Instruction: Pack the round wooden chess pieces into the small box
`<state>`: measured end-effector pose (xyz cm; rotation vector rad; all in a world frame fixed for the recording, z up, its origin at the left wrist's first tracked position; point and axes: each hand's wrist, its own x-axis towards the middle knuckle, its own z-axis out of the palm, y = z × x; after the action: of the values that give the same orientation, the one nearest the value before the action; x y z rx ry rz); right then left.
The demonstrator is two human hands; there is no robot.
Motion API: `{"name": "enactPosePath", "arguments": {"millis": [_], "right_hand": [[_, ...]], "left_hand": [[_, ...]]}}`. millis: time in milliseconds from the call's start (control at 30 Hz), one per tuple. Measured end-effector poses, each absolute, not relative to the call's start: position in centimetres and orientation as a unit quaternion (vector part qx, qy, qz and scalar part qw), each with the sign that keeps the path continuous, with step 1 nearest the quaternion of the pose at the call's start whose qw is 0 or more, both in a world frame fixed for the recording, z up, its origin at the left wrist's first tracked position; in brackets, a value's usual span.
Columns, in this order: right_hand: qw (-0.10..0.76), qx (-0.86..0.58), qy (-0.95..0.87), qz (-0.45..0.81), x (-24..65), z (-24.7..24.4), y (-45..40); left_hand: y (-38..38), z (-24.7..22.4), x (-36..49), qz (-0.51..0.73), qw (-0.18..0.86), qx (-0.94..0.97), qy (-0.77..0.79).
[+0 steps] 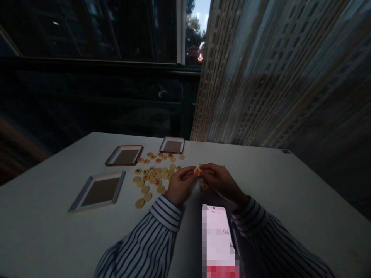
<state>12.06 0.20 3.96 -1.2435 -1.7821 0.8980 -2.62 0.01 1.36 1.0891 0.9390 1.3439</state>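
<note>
My left hand (182, 186) and my right hand (220, 181) meet over the table, both closed at the fingertips on one round yellowish Chinese chess piece (197, 170) with a red character facing up. Beneath my right hand, another red-marked piece (204, 186) lies in or beside a container that the hand mostly covers. Left of my hands spreads a loose group of Chinese chess pieces (158, 175). Some show red or dark characters, and others look blank on top.
Three shallow trays stand on the white table (46, 227): a grey-white one (121, 187) at left, a brown-rimmed one (109, 159) behind it, and another (183, 144) near the far edge. A lit phone (218, 231) lies between my forearms. Curtain and window stand beyond.
</note>
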Motion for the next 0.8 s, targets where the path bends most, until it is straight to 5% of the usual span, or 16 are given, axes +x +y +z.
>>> {"name": "enactPosePath", "arguments": {"millis": [333,800], "right_hand": [[0.347,-0.472,-0.765,0.267,12.24,3.83,0.05],[0.347,-0.447,-0.763,0.312,12.29,4.21,-0.10]], "left_hand": [[0.17,0.90,-2.68,0.580,0.538,0.449,0.415],[0.21,0.82,-2.92,0.570,0.521,0.458,0.440]]}}
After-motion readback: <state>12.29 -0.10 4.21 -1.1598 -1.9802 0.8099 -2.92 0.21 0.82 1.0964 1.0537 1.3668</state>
